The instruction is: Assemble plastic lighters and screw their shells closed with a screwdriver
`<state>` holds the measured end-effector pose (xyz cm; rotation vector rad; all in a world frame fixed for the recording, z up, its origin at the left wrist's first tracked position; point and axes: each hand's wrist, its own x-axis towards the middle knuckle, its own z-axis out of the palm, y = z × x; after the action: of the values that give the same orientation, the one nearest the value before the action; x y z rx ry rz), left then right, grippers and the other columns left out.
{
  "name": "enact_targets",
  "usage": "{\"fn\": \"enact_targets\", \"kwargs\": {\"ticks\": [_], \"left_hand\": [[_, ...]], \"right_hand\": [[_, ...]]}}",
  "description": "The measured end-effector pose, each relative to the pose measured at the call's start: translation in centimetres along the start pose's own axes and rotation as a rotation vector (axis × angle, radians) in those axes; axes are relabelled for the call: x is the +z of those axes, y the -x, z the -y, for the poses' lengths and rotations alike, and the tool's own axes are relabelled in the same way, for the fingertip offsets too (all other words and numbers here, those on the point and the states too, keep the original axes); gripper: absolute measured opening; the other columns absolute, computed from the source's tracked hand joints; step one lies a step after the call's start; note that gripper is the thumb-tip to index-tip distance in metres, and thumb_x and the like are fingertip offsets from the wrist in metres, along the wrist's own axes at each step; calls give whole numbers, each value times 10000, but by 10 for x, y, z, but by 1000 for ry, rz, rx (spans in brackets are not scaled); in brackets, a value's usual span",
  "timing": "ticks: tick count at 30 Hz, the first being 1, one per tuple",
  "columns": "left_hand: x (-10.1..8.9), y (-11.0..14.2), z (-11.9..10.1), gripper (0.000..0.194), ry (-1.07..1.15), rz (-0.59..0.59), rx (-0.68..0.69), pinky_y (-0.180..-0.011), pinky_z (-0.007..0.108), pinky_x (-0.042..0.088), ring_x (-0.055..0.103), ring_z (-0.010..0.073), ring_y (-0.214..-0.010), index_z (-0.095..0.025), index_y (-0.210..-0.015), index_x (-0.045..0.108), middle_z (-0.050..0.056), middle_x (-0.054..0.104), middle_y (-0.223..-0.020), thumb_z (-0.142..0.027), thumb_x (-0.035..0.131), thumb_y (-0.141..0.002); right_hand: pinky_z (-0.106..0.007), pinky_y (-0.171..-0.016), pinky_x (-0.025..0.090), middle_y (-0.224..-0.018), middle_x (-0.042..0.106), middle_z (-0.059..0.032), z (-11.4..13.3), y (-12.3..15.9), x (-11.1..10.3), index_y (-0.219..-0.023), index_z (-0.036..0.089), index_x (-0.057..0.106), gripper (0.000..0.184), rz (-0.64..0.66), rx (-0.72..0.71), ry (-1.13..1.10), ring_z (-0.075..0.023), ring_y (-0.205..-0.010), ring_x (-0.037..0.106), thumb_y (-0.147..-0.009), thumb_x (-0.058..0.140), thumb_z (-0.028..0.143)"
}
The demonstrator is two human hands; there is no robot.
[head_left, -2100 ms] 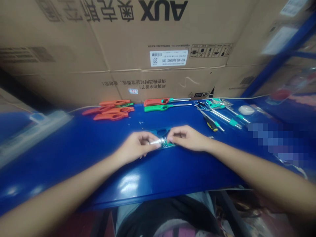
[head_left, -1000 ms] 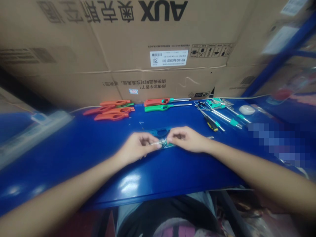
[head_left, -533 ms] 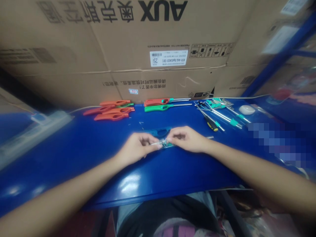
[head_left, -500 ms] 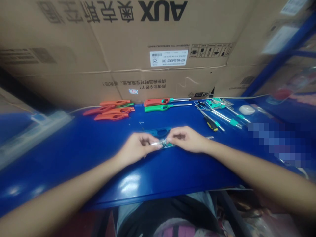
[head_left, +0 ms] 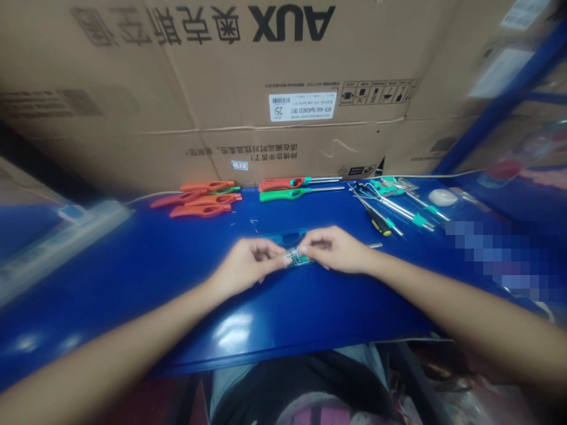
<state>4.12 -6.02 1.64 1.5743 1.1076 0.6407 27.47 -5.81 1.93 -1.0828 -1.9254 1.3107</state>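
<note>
Between my fingertips, close to the table's middle, is a small clear and silver lighter part point(head_left: 292, 254) with thin wire and some green on it. My left hand point(head_left: 248, 260) pinches its left end with thumb and fingers. From the other side, my right hand point(head_left: 334, 251) closes on the part near its green piece. A blue lighter casing point(head_left: 290, 238) lies just behind the fingertips, partly covered by them. Beyond my right hand a thin metal tube end point(head_left: 376, 245) sticks out; its link to the held part is hidden.
Orange lighter casings point(head_left: 204, 206) lie at the back left. Red point(head_left: 279, 184) and green point(head_left: 281, 195) lighters with metal tubes lie at the back centre. Metal tubes with green pieces point(head_left: 416, 218) and a yellow-black screwdriver point(head_left: 381, 225) are at right. A cardboard box point(head_left: 212, 94) walls the back.
My left thumb and fingertips have shifted slightly right along the small part, covering more of its left end. My right hand stays nearly in place.
</note>
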Motion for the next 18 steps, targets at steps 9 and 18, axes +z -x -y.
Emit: {"fn": "enact_targets", "kwargs": {"ticks": [9, 18], "left_hand": [[1, 1, -3, 311, 8, -14, -4, -339, 154, 322, 454, 35, -380, -123, -910, 759, 14, 716, -682, -392, 807, -761], [5, 2, 0, 320, 19, -44, 46, -380, 165, 333, 448, 39, -399, -121, -907, 783, 30, 736, -692, -405, 804, -762]], "right_hand": [[-186, -358, 331, -490, 521, 73, 3, 0, -1, -832, 149, 653, 272, -28, 104, -126, -60, -377, 445, -822, 722, 411], [-184, -386, 335, -501, 537, 54, 2, 1, 4, -792, 133, 664, 290, -72, 95, -132, -49, -388, 440, -802, 733, 414]]}}
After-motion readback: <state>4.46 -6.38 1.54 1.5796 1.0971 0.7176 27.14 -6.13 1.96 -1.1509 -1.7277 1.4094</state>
